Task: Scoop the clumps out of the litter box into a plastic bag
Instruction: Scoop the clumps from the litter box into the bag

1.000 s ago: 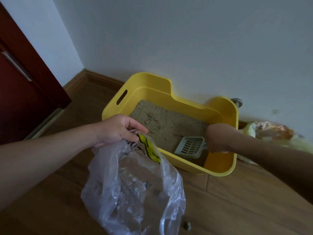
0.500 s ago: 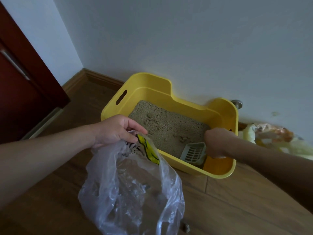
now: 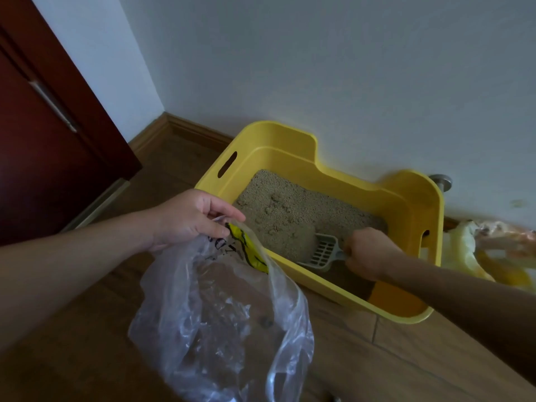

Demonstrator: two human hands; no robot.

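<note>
Scoop, against half a second ago: the slotted grey litter scoop (image 3: 322, 252) has pushed further left, and its front edge is now buried under a heaped ridge of litter (image 3: 290, 210).
Right hand: the right hand (image 3: 367, 253) is inside the box, right of centre in the frame. Its grip is closed round the scoop's handle with the knuckles up.
Left hand: the left hand (image 3: 191, 219) is left of centre. Its grip pinches the rim of the plastic bag (image 3: 220, 314) between thumb and curled fingers.
Plastic bag: it is clear and crumpled, with a yellow and black print near the top. It hangs from the left hand in the lower middle of the frame, and its printed edge overlaps the box's near rim.
Litter box: the yellow litter box (image 3: 278, 158) has cut-out handles and sits on the wooden floor (image 3: 377, 358) against the white wall (image 3: 348, 82).
Litter: it fills the left part of the box, and the bottom is bare under the right forearm.
Clumps: lumpy clumps (image 3: 274, 204) show in the litter above the scoop.
Surroundings: a dark red door (image 3: 43, 155) stands at the upper left. A metal doorstop (image 3: 441, 181) is behind the box, and crumpled yellowish bags (image 3: 493, 248) lie at the right edge.
</note>
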